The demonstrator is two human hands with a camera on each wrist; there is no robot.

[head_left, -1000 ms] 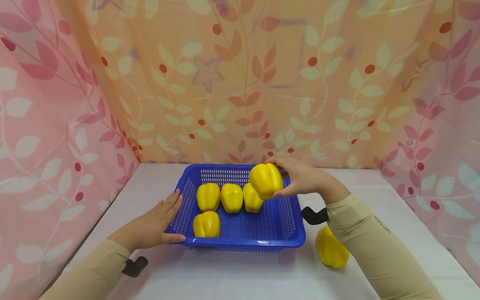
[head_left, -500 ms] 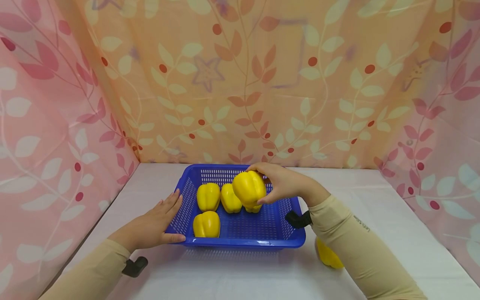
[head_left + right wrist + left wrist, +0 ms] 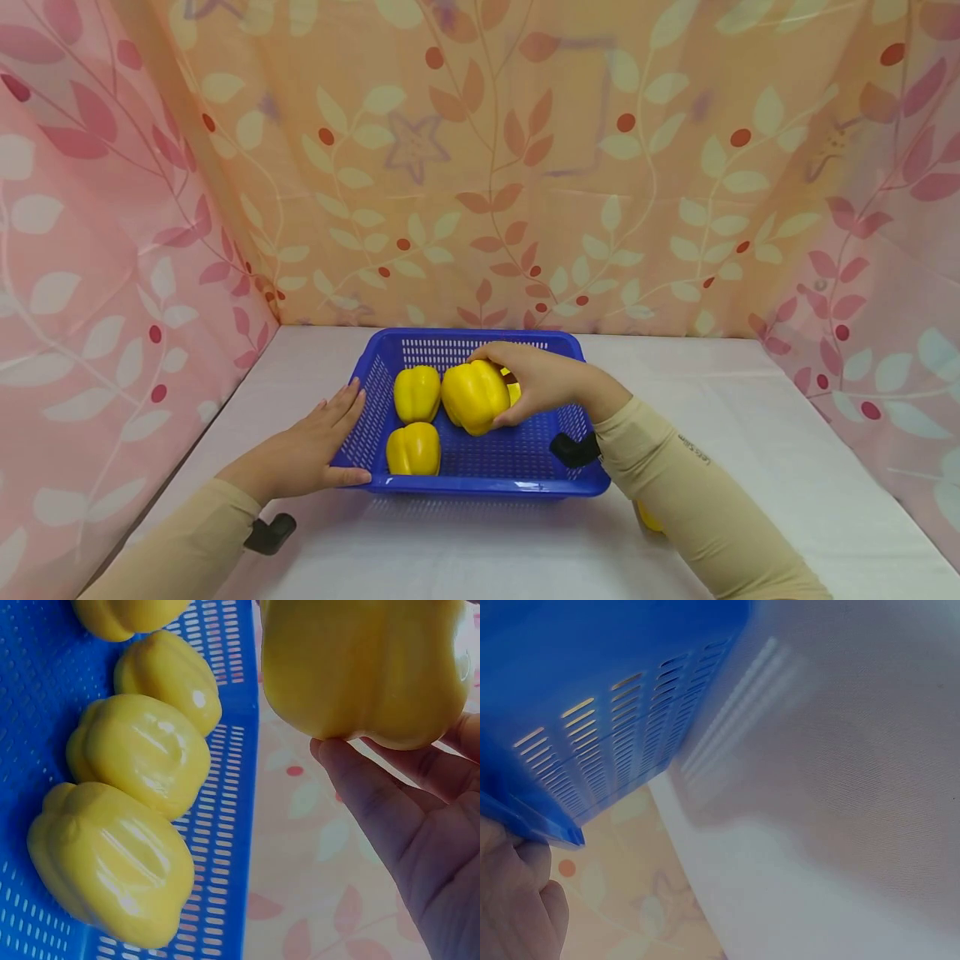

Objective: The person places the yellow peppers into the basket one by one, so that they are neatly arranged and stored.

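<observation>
My right hand (image 3: pixel 538 379) grips a yellow bell pepper (image 3: pixel 474 398) between thumb and fingers, over the blue plastic basket (image 3: pixel 495 485). Inside, at the left, lie a back yellow bell pepper (image 3: pixel 417 394) and a front one (image 3: pixel 413 450). The held pepper and the hand mostly cover two others in the back row. In the right wrist view, the held pepper hangs apart from several peppers resting in the basket. My left hand (image 3: pixel 307 450) rests on the basket's left front corner, fingers extended along the left rim and thumb on the front rim.
Another yellow bell pepper (image 3: pixel 648 518) lies on the white tabletop (image 3: pixel 480 550) right of the basket, mostly hidden by the right sleeve (image 3: pixel 697 492). Floral curtains (image 3: pixel 495 167) stand behind and on both sides. Each wrist carries a black camera mount (image 3: pixel 270 533).
My right hand has carried the held pepper leftward and lower over the basket. The right sleeve now covers more of the pepper on the table. The left hand and basket stay put.
</observation>
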